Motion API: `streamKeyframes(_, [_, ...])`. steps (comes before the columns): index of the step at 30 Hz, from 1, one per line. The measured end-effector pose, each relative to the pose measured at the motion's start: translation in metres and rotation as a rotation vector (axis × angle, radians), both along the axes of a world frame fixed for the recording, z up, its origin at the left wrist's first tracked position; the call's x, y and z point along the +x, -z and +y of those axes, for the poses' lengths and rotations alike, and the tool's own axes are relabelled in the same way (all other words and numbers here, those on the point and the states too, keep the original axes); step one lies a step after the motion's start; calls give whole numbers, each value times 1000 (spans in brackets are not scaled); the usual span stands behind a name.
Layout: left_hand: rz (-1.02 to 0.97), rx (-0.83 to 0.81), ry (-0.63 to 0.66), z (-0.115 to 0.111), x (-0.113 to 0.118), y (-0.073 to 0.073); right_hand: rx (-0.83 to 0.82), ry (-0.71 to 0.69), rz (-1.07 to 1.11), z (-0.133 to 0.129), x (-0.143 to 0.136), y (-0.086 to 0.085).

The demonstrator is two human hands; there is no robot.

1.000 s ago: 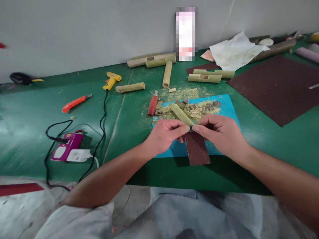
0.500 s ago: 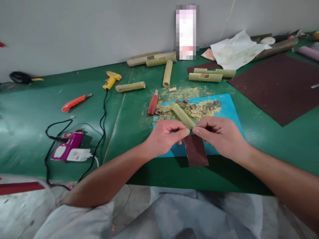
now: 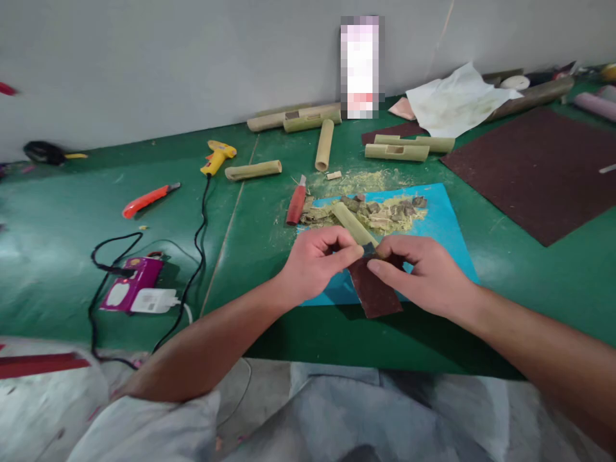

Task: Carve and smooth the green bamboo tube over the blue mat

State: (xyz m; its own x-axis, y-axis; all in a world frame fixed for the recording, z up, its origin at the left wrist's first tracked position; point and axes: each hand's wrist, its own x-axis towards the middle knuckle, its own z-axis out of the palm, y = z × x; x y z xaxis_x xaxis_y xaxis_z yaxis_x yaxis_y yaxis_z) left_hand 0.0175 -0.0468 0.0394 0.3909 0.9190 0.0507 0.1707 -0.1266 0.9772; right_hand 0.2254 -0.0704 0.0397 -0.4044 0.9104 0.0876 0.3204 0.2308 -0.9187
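A small strip of dark brown sandpaper (image 3: pixel 376 292) hangs at a slant below my fingertips, its lower end over the blue sheet's front edge. My left hand (image 3: pixel 321 262) pinches near its upper end, beside a small dark bluish patch between the hands. My right hand (image 3: pixel 423 266) is closed around the upper right, thumb against the sandpaper and fingers curled; its exact hold is partly hidden. Just behind the fingertips, a split bamboo piece (image 3: pixel 355 223) lies slanted over shavings and dark offcuts (image 3: pixel 378 208) on the blue sheet (image 3: pixel 445 244).
A red-handled knife (image 3: pixel 296 202) lies left of the shavings. Cut bamboo tubes (image 3: pixel 397 152) lie behind. Farther left are an orange cutter (image 3: pixel 150 200), a yellow glue gun (image 3: pixel 219 157) and a purple power strip (image 3: pixel 139 282) with cords. A large brown sheet (image 3: pixel 539 173) lies right.
The sandpaper strip has tilted, its upper end shifting left. My right thumb has moved down and away from my left fingertips, and a dark patch now shows between the hands.
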Motion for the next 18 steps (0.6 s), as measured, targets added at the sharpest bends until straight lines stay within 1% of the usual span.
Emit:
streamKeyframes(2, [6,23,-6,2,1,0,3,-27,-17,1,0,1])
streamKeyframes(7, [56,-9,86,1,1,1,-25,-77,-24,1,1,3])
streamKeyframes(9, [76,14,114,0,0,1,-46,-90,-31,1,1,3])
streamKeyframes(11, [85,73,99,-1,0,1,-68,-97,-36,2,1,3])
streamKeyframes(14, [86,144,37,0,1,4,-85,-82,-47,3,2,3])
streamKeyframes(16, [98,117,58,2,2,6,-88,-83,-59,3,1,4])
streamKeyframes(18, [115,62,124,4,2,7,-89,-98,-72,3,1,5])
